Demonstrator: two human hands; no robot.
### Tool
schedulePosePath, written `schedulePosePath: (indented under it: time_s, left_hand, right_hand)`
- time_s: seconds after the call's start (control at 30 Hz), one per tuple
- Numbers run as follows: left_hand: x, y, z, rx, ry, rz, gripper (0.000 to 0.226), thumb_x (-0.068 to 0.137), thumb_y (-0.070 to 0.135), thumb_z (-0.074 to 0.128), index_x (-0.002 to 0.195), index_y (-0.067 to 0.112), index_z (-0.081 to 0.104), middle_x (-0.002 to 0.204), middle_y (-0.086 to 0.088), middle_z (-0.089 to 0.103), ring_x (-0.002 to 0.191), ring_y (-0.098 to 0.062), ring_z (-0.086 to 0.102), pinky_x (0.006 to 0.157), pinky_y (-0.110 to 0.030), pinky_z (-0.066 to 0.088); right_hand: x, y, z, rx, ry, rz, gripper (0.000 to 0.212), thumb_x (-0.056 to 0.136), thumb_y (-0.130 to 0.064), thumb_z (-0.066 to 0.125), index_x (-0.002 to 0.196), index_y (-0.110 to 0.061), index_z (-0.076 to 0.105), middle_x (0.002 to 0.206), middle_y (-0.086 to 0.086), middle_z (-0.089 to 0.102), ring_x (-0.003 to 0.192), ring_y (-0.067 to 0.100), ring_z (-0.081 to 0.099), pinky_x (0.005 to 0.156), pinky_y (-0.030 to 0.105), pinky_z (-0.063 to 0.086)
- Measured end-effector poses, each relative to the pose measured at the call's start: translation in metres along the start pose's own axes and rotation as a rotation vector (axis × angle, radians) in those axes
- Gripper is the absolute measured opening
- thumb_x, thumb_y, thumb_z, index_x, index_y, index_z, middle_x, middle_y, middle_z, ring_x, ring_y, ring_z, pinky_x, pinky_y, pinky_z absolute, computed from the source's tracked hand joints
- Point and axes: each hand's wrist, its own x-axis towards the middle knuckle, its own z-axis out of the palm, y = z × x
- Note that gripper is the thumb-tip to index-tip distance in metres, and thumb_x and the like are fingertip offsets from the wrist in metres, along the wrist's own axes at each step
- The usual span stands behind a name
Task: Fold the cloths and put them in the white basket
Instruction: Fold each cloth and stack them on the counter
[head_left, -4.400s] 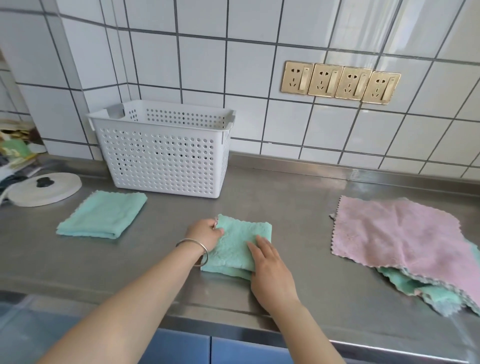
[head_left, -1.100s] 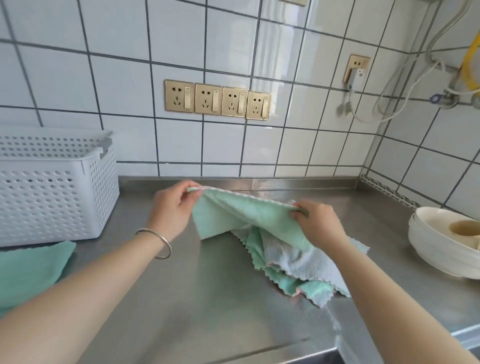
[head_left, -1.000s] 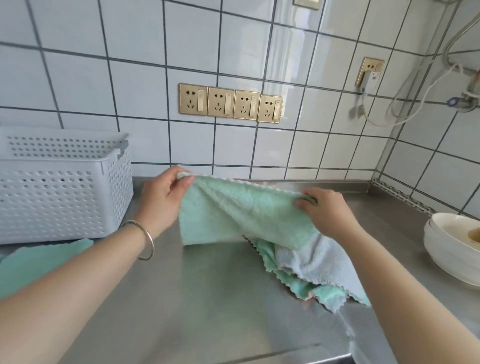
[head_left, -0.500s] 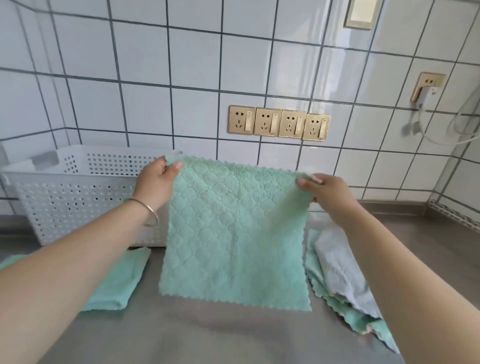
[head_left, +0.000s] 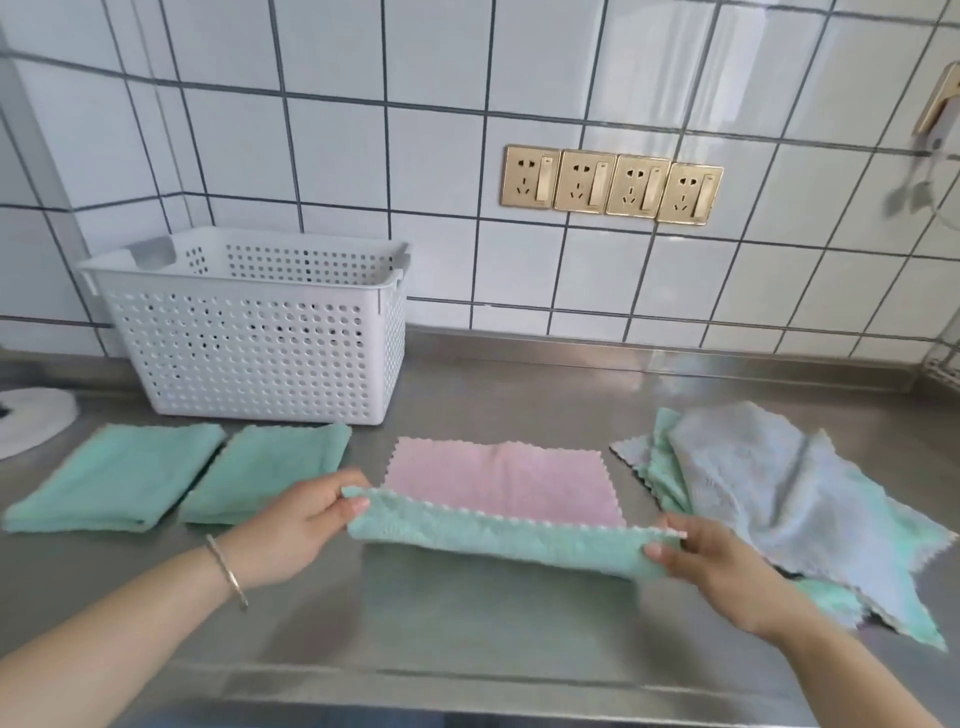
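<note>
Green-and-pink scalloped cloth (head_left: 498, 499), near edge lifted off steel surface (head_left: 467, 623); left hand (head_left: 291, 525) and right hand (head_left: 722, 561) each pinch a corner; white perforated basket (head_left: 254, 332) at ten o'clock.

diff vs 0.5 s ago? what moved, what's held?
The cloth, then hanging in the air, now lies pink side up on the counter; left hand and right hand still pinch its near corners, lifting that edge. Two folded green cloths, pile and white basket: unchanged.
</note>
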Motion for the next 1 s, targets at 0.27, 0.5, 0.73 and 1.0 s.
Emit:
schedulePosePath:
  time_s: [0.27, 0.5, 0.73, 1.0]
  left_hand:
    - [-0.040, 0.001, 0.012, 0.089, -0.255, -0.047, 0.049, 0.074, 0.079, 0.035, 0.072, 0.032, 0.048, 0.063, 0.007, 0.045, 0.060, -0.001, 0.041, 0.060, -0.021, 0.032]
    - [0.014, 0.001, 0.021, -0.287, -0.296, -0.314, 0.020, 0.096, 0.012, 0.048, 0.078, 0.014, 0.058, 0.068, 0.006, 0.061, 0.061, -0.009, 0.055, 0.059, -0.020, 0.048]
    - [0.074, -0.013, 0.045, -0.087, -0.025, -0.504, 0.028, 0.094, 0.021, 0.049, 0.103, -0.005, 0.056, 0.066, -0.006, 0.049, 0.055, -0.019, 0.045, 0.067, -0.030, 0.043]
    - [0.095, -0.001, 0.061, 0.366, 0.010, -0.565, 0.040, 0.098, 0.022, 0.038, 0.132, 0.003, 0.047, 0.134, -0.015, 0.053, 0.119, -0.029, 0.053, 0.094, -0.028, 0.041]
  right_hand:
    - [-0.042, 0.006, 0.002, -0.169, -0.235, 0.134, 0.023, 0.090, -0.011, 0.059, 0.073, -0.027, 0.059, 0.059, -0.005, 0.052, 0.054, 0.003, 0.046, 0.053, 0.010, 0.036]
    - [0.001, 0.013, 0.000, -0.276, 0.019, 0.229, 0.017, 0.091, -0.015, 0.058, 0.075, -0.013, 0.062, 0.064, 0.003, 0.049, 0.058, 0.014, 0.042, 0.062, 0.025, 0.036]
    - [0.058, 0.028, 0.006, -0.459, 0.226, 0.273, 0.023, 0.095, -0.026, 0.047, 0.080, -0.009, 0.049, 0.066, 0.000, 0.048, 0.057, 0.013, 0.042, 0.049, 0.026, 0.029]
    - [0.092, 0.042, 0.009, -0.477, 0.291, 0.333, 0.018, 0.094, -0.033, 0.048, 0.085, -0.018, 0.048, 0.080, 0.003, 0.055, 0.077, 0.023, 0.051, 0.061, 0.029, 0.036]
